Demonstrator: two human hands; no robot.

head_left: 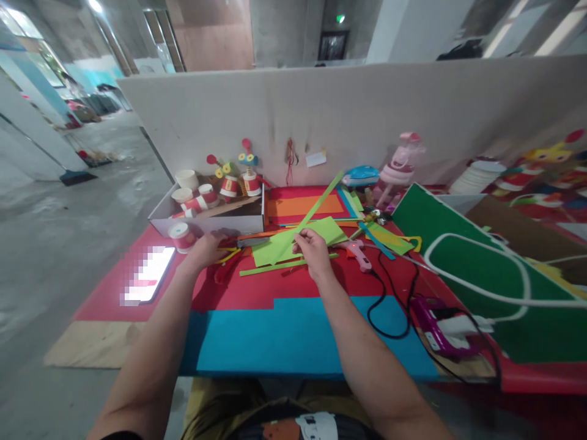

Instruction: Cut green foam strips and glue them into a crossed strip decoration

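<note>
My right hand (312, 249) pinches a long light-green paper strip (323, 200) that slants up to the right. Under it lies a wider light-green paper sheet (270, 249). My left hand (205, 250) reaches to the front of a white box, with its fingers partly blurred and stretched out. Scissors with yellow handles (227, 255) lie right beside its fingers; whether they touch is unclear. A red and white paper cup (182, 237) stands just left of this hand. A pink glue gun (360, 255) rests to the right of my right hand.
The white box (215, 226) holds paper cups and two cup figures (250, 180). A lit phone (149, 275) lies at left. On the right are a purple power strip (443, 327), black and white cables, and a green board (458, 269). A pale partition (367, 116) stands behind.
</note>
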